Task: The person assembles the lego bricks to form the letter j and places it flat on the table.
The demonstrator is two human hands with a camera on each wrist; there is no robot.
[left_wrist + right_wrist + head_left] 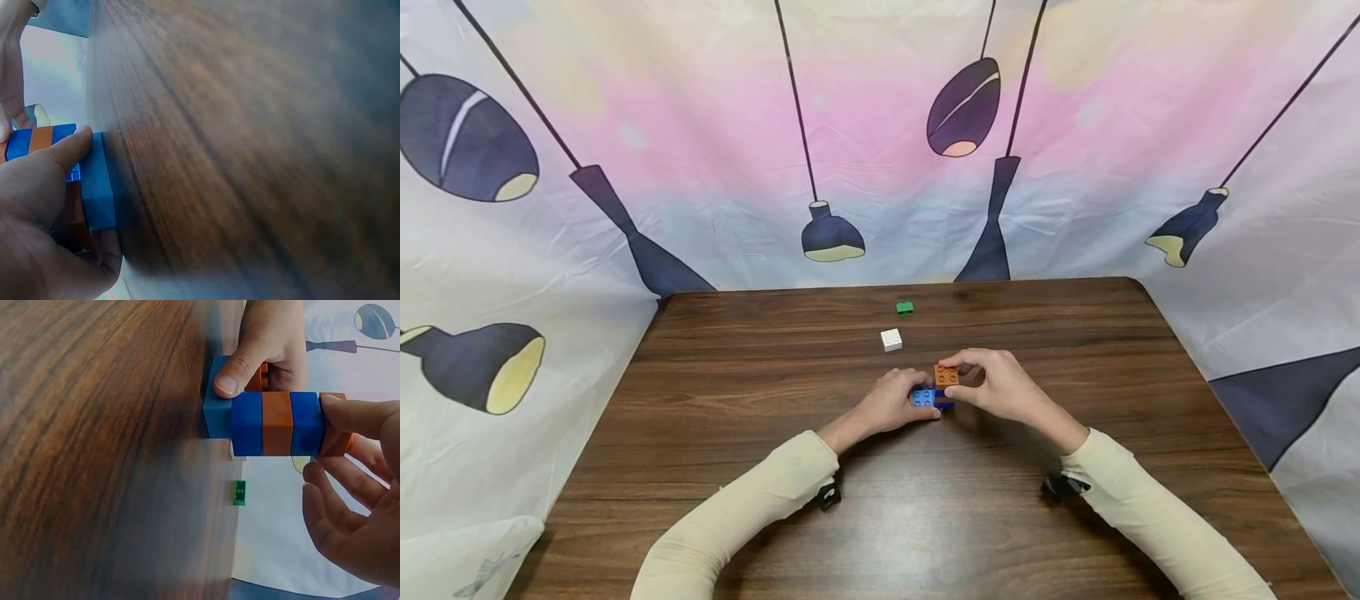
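Observation:
A stack of toy building bricks stands on the wooden table, with a light blue brick (922, 398) at its base. My left hand (889, 402) grips this base, thumb pressed on its near side. From the base rises a column of a dark blue brick (247, 425), an orange brick (277, 425) and another dark blue brick (307, 425). On top sits an orange brick (947, 375) with studs upward, which my right hand (1000, 385) pinches between thumb and fingers. A second orange piece (256, 380) on the base is partly hidden by the left hand.
Beyond the hands, a white brick (891, 340) lies on the table (760, 358), with a green brick (905, 308) farther back near the far edge. A printed cloth (715, 125) with lamp drawings hangs behind and along the sides.

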